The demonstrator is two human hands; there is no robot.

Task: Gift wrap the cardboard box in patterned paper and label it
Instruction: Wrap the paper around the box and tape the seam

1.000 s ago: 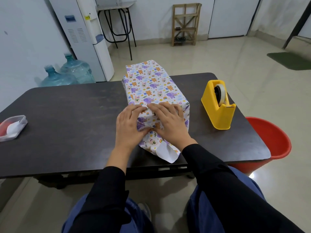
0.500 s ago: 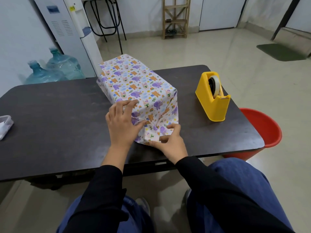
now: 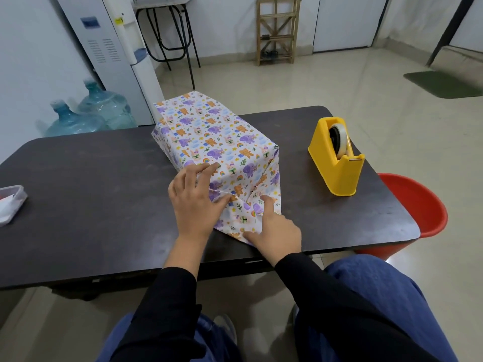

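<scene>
At the far left edge of the counter (image 3: 91,192) a clear plastic container (image 3: 13,202) is cut off by the frame. Something white and a trace of red are seen inside it, but what they are cannot be told. Behind the counter, two blue water bottles (image 3: 102,111) are seen standing on the floor.

The cardboard box (image 3: 214,137), already covered in patterned paper, is set near the middle of the counter. Its long axis runs from the person's side away toward the far left, so that one short end is turned to the person and the other reaches the counter's far edge.

The left hand (image 3: 194,202) is laid spread and flat over the box's near left corner. Its fingers are placed on the top and its thumb is pressed on the folded paper of the near end. The right hand (image 3: 271,228) is held with the forefinger stretched out against that same end. Its thumb is laid on the pointed bottom flap lying on the counter, and its other fingers are tucked out of sight. Nothing is gripped by either hand.

Well to the right of the box a yellow tape dispenser (image 3: 337,163) is stood upright, with a roll of tape (image 3: 339,139) seated in it. Beyond the counter's right edge a red bucket (image 3: 418,212) is placed on the floor, and much of its inside is hidden.
</scene>
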